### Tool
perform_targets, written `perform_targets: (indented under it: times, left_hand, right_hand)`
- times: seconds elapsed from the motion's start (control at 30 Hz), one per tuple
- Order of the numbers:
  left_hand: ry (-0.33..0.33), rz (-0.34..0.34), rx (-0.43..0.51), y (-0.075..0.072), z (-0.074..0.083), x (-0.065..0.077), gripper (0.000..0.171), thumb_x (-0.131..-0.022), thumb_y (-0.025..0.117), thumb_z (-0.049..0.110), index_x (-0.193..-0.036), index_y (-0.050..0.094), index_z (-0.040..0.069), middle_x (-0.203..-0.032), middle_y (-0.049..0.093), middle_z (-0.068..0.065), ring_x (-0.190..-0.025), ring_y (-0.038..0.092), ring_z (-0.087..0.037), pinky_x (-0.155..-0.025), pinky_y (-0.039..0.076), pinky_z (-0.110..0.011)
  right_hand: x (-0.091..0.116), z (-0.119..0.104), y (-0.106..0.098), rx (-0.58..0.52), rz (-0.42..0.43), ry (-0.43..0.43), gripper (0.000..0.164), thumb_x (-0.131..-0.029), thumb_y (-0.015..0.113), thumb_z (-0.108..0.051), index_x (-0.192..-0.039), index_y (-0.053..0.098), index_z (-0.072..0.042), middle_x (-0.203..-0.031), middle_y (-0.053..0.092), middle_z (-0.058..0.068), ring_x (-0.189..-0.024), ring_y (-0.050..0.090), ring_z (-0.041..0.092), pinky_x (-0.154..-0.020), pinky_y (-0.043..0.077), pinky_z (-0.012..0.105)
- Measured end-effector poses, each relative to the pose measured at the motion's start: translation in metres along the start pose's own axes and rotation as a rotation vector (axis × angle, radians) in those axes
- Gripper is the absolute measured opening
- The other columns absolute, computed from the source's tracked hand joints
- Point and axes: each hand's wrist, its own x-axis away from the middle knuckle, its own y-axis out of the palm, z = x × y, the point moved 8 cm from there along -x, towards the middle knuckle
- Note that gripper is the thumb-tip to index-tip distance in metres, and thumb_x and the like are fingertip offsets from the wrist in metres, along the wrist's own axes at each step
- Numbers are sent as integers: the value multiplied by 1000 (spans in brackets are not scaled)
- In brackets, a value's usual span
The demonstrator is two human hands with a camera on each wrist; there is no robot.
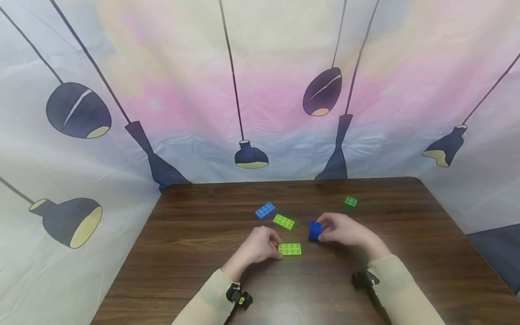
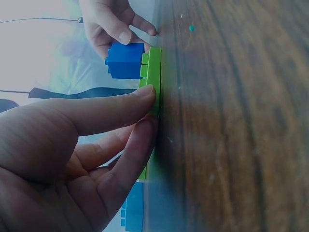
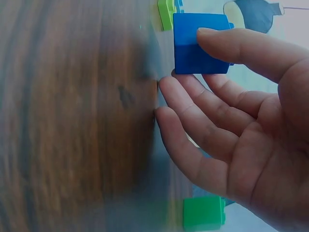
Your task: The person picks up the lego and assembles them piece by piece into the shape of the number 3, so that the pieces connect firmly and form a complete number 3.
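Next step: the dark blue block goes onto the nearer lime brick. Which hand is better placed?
Likely the right hand: it grips the dark blue block. The left hand pinches the nearer lime brick by its left end, so it seems better suited to steadying.

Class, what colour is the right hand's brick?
The brick is blue, clearest in the right wrist view.

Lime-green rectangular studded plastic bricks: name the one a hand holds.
The front lime-green rectangular plastic brick in the head view, its left end pinched by the left hand; the lime-green brick farther back is untouched.
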Motion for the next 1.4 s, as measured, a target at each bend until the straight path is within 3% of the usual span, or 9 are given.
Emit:
perform_targets:
  times: [0.33, 0.77, 1.4]
  left_hand:
    - [-5, 9, 12, 2, -2, 0, 29, -68, 97, 1, -91, 79, 3, -76, 70, 4, -66, 64, -9, -64, 54, -30]
    - [-16, 9, 5, 0, 0, 1, 28, -70, 97, 1, -92, 80, 3, -74, 69, 5, -63, 63, -9, -62, 53, -29]
    - [-33, 12, 19, -1, 2, 0, 28, -70, 98, 2, -91, 78, 3, -74, 67, 3, -66, 62, -12, -63, 52, -30]
  right_hand:
    - [3, -14, 17, 36, -48, -54, 41, -90, 86, -16, -124, 66, -4, -118, 73, 11, -101, 72, 23, -88, 60, 45]
    - [0, -31, 33, 16, -92, -120, 31, -91, 85, -10, -116, 66, -7, -113, 75, 8, -99, 73, 22, -84, 61, 41]
    - [-1, -41, 47, 41, -101, -148, 31, -93, 84, -12, -119, 66, -10, -113, 75, 5, -100, 73, 21, -86, 62, 44]
